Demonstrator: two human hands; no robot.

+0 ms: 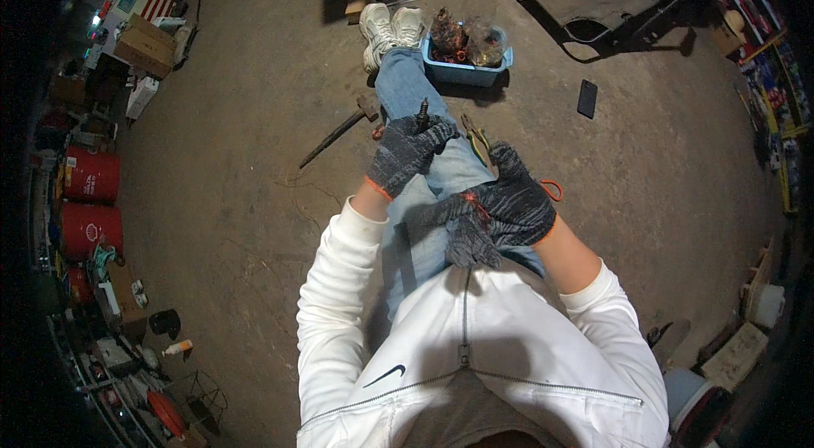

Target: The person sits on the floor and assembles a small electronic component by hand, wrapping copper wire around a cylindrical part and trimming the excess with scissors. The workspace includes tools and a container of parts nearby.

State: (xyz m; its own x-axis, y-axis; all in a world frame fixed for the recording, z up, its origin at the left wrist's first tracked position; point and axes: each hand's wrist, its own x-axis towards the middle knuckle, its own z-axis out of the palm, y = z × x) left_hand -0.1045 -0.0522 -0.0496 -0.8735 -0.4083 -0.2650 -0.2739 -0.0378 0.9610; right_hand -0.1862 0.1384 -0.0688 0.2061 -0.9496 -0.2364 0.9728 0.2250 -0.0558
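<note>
Left glove (407,150), right glove (517,204): mottled black-grey, orange cuff edges (379,188). Threaded piece (423,112): dark. Jacket (543,329): white. Jeans (402,85): faded blue. Tub (465,73), 1 o'clock: light blue. Drums (91,233), 9 o'clock: red.

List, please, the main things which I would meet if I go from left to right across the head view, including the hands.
Red drums → hammer → gloved left hand → gloved right hand → black phone.
</note>
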